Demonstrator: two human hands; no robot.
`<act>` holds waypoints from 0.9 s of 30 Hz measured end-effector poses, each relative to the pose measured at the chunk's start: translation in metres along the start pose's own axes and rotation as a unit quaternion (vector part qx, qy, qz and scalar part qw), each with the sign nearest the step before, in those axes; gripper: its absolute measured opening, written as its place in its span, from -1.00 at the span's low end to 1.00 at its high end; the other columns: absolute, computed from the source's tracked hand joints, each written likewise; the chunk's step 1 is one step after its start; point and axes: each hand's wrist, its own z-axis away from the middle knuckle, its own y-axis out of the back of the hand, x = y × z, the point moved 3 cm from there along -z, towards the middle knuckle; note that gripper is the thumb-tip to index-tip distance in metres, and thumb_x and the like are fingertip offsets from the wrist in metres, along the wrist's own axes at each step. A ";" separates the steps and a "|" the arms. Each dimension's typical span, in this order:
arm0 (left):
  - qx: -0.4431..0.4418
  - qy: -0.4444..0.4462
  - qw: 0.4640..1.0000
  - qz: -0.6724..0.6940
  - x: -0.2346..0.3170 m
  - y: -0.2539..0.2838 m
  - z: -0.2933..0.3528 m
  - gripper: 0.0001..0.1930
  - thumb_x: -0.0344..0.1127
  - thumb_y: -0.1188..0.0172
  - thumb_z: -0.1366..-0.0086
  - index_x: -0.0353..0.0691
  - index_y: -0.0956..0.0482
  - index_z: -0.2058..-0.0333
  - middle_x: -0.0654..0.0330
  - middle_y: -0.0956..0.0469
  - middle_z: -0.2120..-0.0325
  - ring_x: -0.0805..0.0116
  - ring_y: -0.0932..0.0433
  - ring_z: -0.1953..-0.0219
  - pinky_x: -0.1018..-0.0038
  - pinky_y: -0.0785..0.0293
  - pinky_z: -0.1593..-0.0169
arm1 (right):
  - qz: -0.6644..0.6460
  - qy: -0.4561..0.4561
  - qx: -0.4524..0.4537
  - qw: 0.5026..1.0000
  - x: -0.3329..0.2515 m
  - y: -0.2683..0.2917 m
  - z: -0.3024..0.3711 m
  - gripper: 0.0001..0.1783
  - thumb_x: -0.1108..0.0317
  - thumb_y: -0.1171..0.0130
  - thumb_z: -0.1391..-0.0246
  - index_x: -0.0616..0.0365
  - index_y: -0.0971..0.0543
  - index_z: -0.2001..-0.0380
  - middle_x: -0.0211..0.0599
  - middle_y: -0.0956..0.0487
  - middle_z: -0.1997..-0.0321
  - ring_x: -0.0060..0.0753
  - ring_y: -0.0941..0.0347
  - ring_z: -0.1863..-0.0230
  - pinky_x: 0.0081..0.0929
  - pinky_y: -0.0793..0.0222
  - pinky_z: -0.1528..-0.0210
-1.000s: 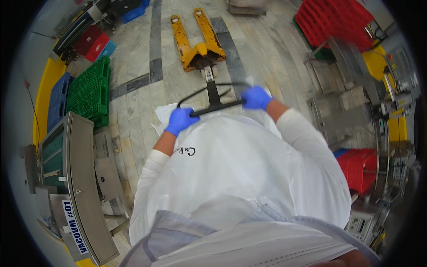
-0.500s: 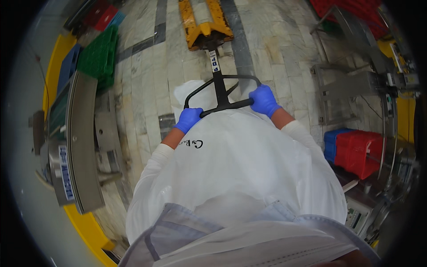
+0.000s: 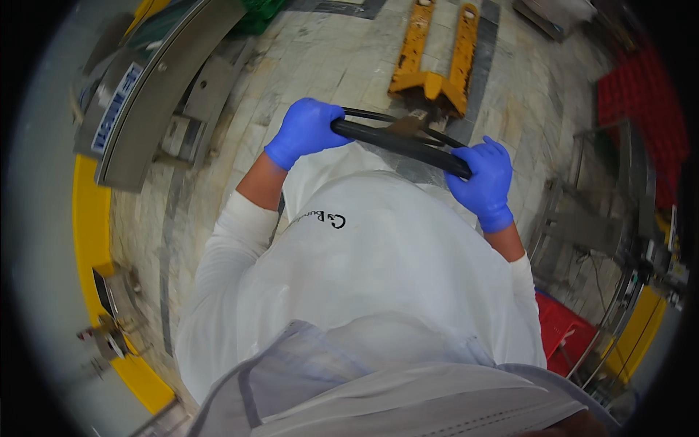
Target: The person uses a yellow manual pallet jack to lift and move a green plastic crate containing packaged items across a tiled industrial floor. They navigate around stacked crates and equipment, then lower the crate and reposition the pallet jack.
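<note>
In blue gloves, both my hands grip the black loop handle (image 3: 408, 148) of a yellow pallet jack. My left hand (image 3: 307, 132) is closed around the handle's left end. At the lower right end, my right hand (image 3: 483, 179) is closed on the bar, its fingers partly hidden. The handle slants down from left to right in front of my white apron (image 3: 393, 240). Beyond it lie the pallet jack's scuffed yellow forks (image 3: 429, 62), pointing away from me with nothing on them. The handle's shaft is blurred and foreshortened.
A steel machine (image 3: 156, 91) stands at the left, near a yellow wall base (image 3: 93, 218). Steel frames (image 3: 582, 226) line the right, with stacked red crates or pallets (image 3: 644, 124) behind and a red crate (image 3: 564, 331) nearer me. A green pallet (image 3: 258, 14) shows at the far left.
The handle has come up closer to me and tilted, with both hands still on it. The forks have shifted right in view, and the surroundings have swung round.
</note>
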 end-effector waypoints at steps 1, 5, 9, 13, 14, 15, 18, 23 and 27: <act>0.014 -0.002 1.000 -0.007 -0.001 0.007 0.009 -0.66 0.02 -0.59 0.03 -0.09 -0.70 0.51 0.07 -0.64 0.56 -0.06 -0.64 0.44 0.12 -0.55 0.30 | 0.005 0.015 0.005 1.000 -0.014 0.004 -0.001 -0.65 0.28 -0.47 0.27 -0.05 -0.75 0.27 -0.29 -0.62 0.44 -0.10 -0.61 0.26 -0.03 -0.48 -0.25; 0.049 0.022 0.999 0.003 -0.009 0.031 0.059 -0.72 -0.06 -0.55 0.04 -0.07 -0.69 0.51 0.05 -0.64 0.55 -0.08 -0.62 0.44 0.13 -0.54 0.30 | 0.034 0.046 0.025 0.998 -0.078 0.015 0.009 -0.61 0.30 -0.46 0.27 -0.05 -0.75 0.22 -0.33 -0.62 0.42 -0.13 -0.60 0.26 -0.04 -0.50 -0.20; 0.094 0.019 0.995 0.012 -0.009 0.050 0.112 -0.73 -0.10 -0.55 0.08 -0.07 -0.68 0.50 0.08 -0.63 0.55 -0.07 -0.63 0.45 0.13 -0.53 0.33 | 0.085 0.092 0.063 0.990 -0.139 0.029 0.032 -0.58 0.35 -0.47 0.27 -0.06 -0.77 0.19 -0.36 -0.64 0.43 -0.17 -0.61 0.31 -0.01 -0.54 -0.18; 0.156 0.000 0.987 0.042 0.001 0.069 0.140 -0.74 -0.14 -0.56 0.11 -0.07 -0.67 0.50 0.10 -0.64 0.55 -0.05 -0.64 0.47 0.11 -0.53 0.36 | 0.140 0.090 0.080 0.983 -0.168 0.045 0.039 -0.60 0.33 -0.44 0.27 -0.12 -0.75 0.21 -0.42 -0.57 0.49 -0.22 -0.59 0.31 -0.05 -0.53 -0.17; 0.163 0.000 0.986 0.044 0.005 0.078 0.140 -0.74 -0.16 -0.57 0.11 -0.07 -0.67 0.49 0.10 -0.64 0.55 -0.04 -0.64 0.47 0.11 -0.53 0.36 | 0.154 0.096 0.102 0.978 -0.168 0.052 0.037 -0.68 0.34 -0.43 0.25 -0.13 -0.73 0.28 -0.44 -0.56 0.51 -0.23 -0.58 0.33 -0.08 -0.54 -0.06; 0.169 0.011 0.985 0.046 0.010 0.082 0.135 -0.73 -0.15 -0.58 0.11 -0.07 -0.67 0.48 0.10 -0.64 0.54 -0.04 -0.64 0.46 0.12 -0.53 0.36 | 0.171 0.083 0.100 0.977 -0.165 0.060 0.033 -0.72 0.33 -0.43 0.23 -0.13 -0.71 0.32 -0.43 -0.57 0.50 -0.23 -0.58 0.34 -0.09 -0.52 -0.01; 0.191 0.031 0.980 0.041 0.030 0.092 0.099 -0.71 -0.13 -0.60 0.08 -0.08 -0.68 0.46 0.09 -0.66 0.51 -0.03 -0.65 0.44 0.15 -0.55 0.35 | 0.206 0.052 0.108 0.971 -0.132 0.086 0.012 -0.82 0.31 -0.43 0.17 -0.13 -0.67 0.41 -0.40 -0.59 0.50 -0.20 -0.59 0.36 -0.12 -0.47 0.14; 0.200 0.055 0.978 -0.014 0.051 0.088 0.110 -0.66 -0.03 -0.61 0.04 -0.09 -0.69 0.43 0.07 -0.68 0.50 0.00 -0.68 0.42 0.18 -0.58 0.32 | 0.193 -0.032 0.075 0.978 -0.122 0.086 0.015 -0.91 0.26 -0.41 0.08 -0.11 -0.65 0.50 -0.31 -0.62 0.51 -0.13 -0.62 0.38 -0.13 -0.43 0.23; 0.160 0.127 0.978 -0.043 0.057 0.081 0.091 -0.62 0.07 -0.58 -0.02 -0.07 -0.70 0.43 0.11 -0.71 0.47 0.00 -0.70 0.40 0.16 -0.60 0.29 | 0.185 -0.028 0.099 0.977 -0.092 0.083 0.005 -0.94 0.28 -0.39 0.05 -0.11 -0.66 0.50 -0.27 -0.63 0.51 -0.08 -0.62 0.39 -0.11 -0.43 0.24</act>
